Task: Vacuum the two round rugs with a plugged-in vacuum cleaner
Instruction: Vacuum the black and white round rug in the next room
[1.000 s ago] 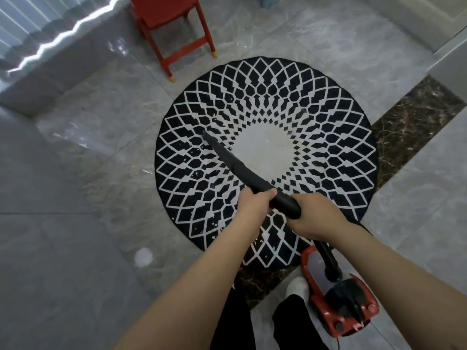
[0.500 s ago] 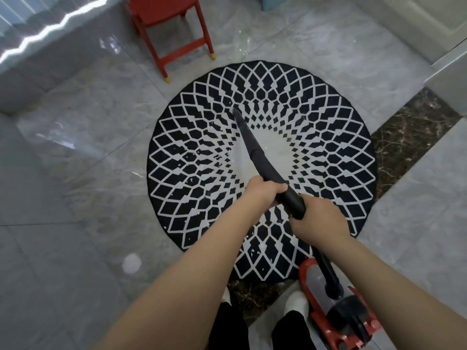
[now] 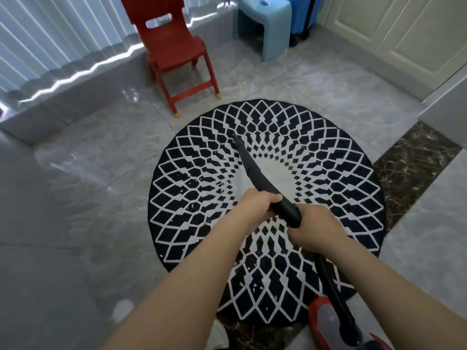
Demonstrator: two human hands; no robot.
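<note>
Both hands grip the black tapered vacuum wand (image 3: pixel 255 170). The left hand (image 3: pixel 260 203) wraps round the wand farther along its shaft, fingers curled over the top. The right hand (image 3: pixel 313 228) clasps the thicker near end of the wand, just behind the left; the two hands sit close together but apart.

The wand slopes away from the hands toward the far left, its narrow tip lying over the patterned band just left of the pale centre of the round black-and-white rug with a diamond lattice pattern (image 3: pixel 341 173). Whether the tip touches the pile cannot be told. Small white specks dot the left and near parts of the rug.

From beneath the right hand a black tube runs down to the red-and-black vacuum cleaner body (image 3: pixel 318 322), which stands at the near right edge of the rug, partly cut off by the frame.

The rug lies on a glossy grey marble tile floor (image 3: pixel 75 198) with a dark brown marble inlay strip (image 3: pixel 414 170) at right. A red plastic child's chair (image 3: pixel 174 49) stands just beyond the rug's far left edge. A pale blue plastic stool (image 3: pixel 265 24) stands farther back, a blue case (image 3: pixel 303 18) just behind it. White vertical blinds (image 3: pixel 50 34) fill the far left.
</note>
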